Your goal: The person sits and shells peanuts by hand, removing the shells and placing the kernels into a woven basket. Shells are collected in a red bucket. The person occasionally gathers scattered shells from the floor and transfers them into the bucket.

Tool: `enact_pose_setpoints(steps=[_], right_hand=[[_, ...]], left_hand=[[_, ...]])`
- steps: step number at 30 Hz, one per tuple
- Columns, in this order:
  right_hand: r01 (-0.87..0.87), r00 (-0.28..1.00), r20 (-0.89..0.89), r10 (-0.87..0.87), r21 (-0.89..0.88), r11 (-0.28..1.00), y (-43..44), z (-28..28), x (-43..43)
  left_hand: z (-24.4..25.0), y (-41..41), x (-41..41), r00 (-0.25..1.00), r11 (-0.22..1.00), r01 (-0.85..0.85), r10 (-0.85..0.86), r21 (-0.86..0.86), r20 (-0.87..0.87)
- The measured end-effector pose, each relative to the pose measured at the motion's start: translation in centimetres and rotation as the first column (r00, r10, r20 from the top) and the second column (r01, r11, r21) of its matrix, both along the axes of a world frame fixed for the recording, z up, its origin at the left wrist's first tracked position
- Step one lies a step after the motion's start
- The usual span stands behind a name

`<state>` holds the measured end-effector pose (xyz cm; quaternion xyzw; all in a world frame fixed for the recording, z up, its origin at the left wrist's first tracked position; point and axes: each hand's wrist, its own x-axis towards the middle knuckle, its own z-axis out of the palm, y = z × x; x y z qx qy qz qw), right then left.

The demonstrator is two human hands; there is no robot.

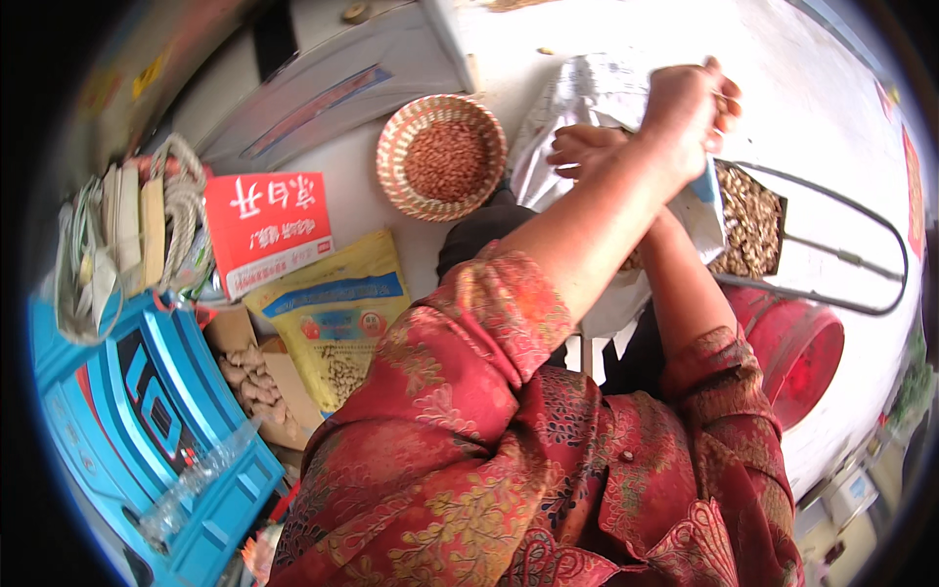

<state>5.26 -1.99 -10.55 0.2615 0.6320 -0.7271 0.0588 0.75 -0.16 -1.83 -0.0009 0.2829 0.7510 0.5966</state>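
My forearms cross, the left one on top. My left hand (686, 106) is at the upper right, fingers curled around small brownish pieces that look like peanut shells. Partly hidden behind the left forearm, my right hand (587, 147) is over a whitish woven sack (539, 158), fingers apart and nothing visible in them. A metal dustpan with a long loop handle (843, 297) sits just right of the sack, and peanut shells (748, 220) fill it. Left of the sack, a round woven basket (392, 165) holds reddish shelled peanuts (447, 161).
A red barrel (799, 352) lies below the dustpan. On the left are a yellow printed bag (352, 323), a red printed carton flap (268, 220), coiled rope (176, 213), a cardboard box of ginger-like roots (253, 381) and a blue plastic case (161, 411). A grey cabinet (330, 95) stands behind the basket.
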Motion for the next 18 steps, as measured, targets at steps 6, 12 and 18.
enact_pose_setpoints(steps=[6, 12, 18], right_hand=[[-0.385, 0.893, 0.094, 0.441, 0.669, 0.636, -2.4, -2.7, 3.2], [-0.624, 0.764, 0.439, 0.472, 0.687, 0.372, 0.3, 3.8, 6.8], [-0.486, 0.867, 0.371, 0.334, 0.778, 0.398, 1.3, 4.0, 10.1]], left_hand=[[-2.2, 0.1, -2.1, 0.997, 0.995, -0.063, 0.066, -0.078, 0.031], [-3.5, 2.3, 0.9, 0.992, 0.966, 0.013, 0.02, -0.259, 0.125], [-7.2, 3.3, 2.7, 0.971, 0.943, 0.236, -0.222, -0.235, 0.085]])
